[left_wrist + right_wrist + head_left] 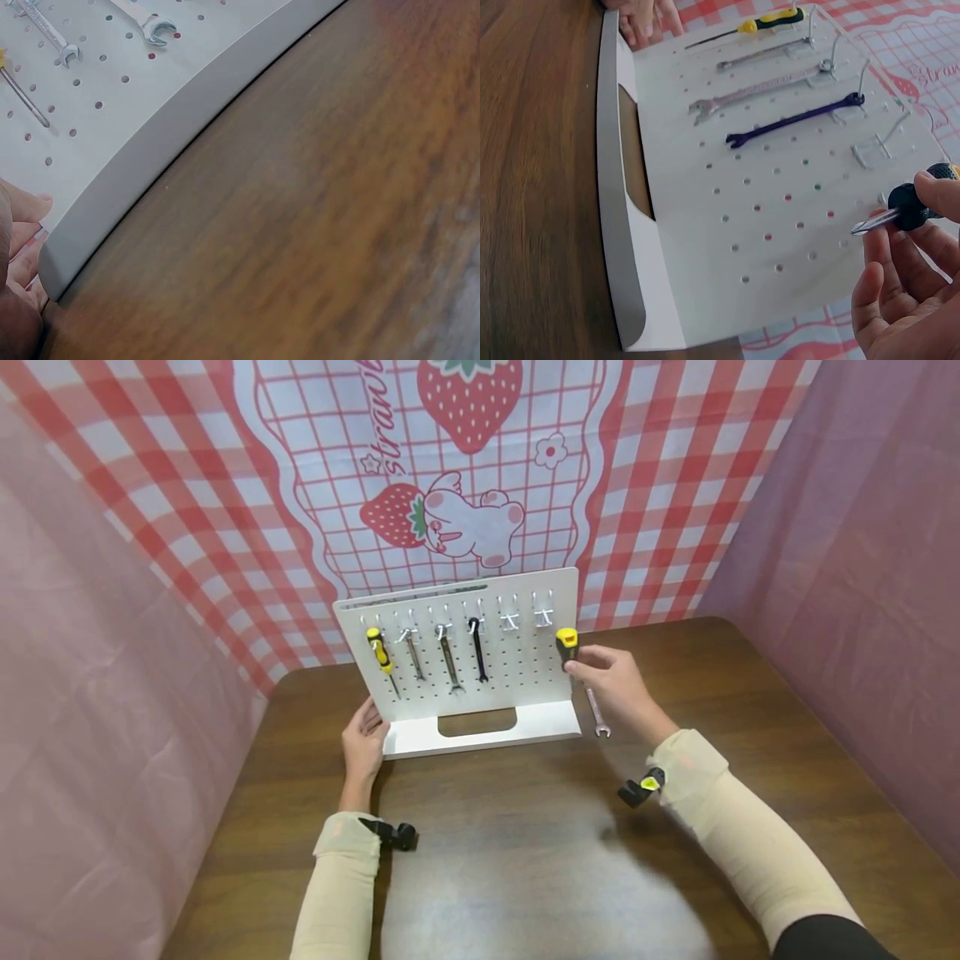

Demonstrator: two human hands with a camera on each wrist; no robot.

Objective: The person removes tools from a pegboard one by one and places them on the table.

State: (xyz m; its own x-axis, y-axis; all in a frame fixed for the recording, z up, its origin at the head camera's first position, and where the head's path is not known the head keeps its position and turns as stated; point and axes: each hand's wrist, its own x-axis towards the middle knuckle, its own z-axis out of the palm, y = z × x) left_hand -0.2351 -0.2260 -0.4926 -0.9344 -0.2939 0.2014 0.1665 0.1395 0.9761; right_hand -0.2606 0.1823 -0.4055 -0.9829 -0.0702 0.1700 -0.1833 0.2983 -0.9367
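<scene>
A white pegboard (525, 677) stands on the table, and my left hand (365, 739) grips its lower left edge, thumb in front in the left wrist view. My right hand (618, 685) pinches a stubby screwdriver (567, 647) by its black and yellow handle, beside the board's right edge. Its short cross-tip shaft points toward the board's base in the right wrist view. On hooks hang a yellow and black screwdriver (380, 652), a small silver wrench (412, 656), a larger silver wrench (448, 658) and a dark wrench (478, 650). The two rightmost hooks (543, 614) hold nothing.
Another silver wrench (597, 714) lies on the brown wooden table (480, 843), right of the board and partly hidden by my right hand. A red checked strawberry cloth (652, 485) hangs behind. Pink curtains (840, 543) close in both sides.
</scene>
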